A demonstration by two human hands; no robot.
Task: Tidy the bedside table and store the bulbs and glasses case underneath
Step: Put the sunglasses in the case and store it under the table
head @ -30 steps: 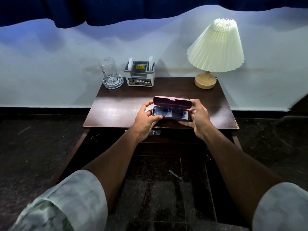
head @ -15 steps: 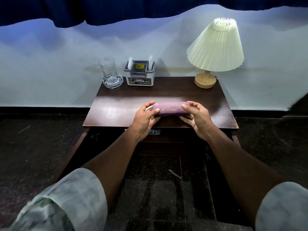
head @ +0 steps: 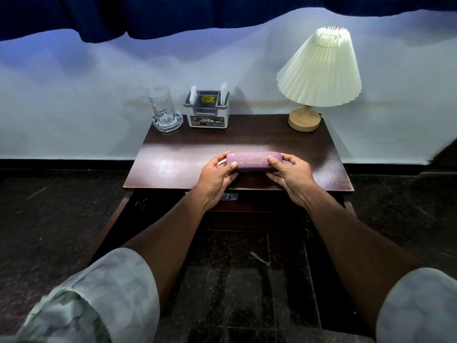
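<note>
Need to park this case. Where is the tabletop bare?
Bare wood between the organizer and the lamp base, and across the middle behind the glasses case. Crowded at the back left: glass beside organizer.

Lamp (head: 319, 68), glass (head: 159, 101), perhaps ashtray (head: 167, 122), grey caddy (head: 207, 113)

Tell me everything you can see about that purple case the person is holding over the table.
The glasses case is a long, rounded, mauve box with a smooth matte skin and gold lettering, too small to read, on its lid. It is closed and lies level, lengthwise left to right, over the front middle of the bedside table. The left hand grips its left end and the right hand its right end. Whether it rests on the wood cannot be told.
</note>
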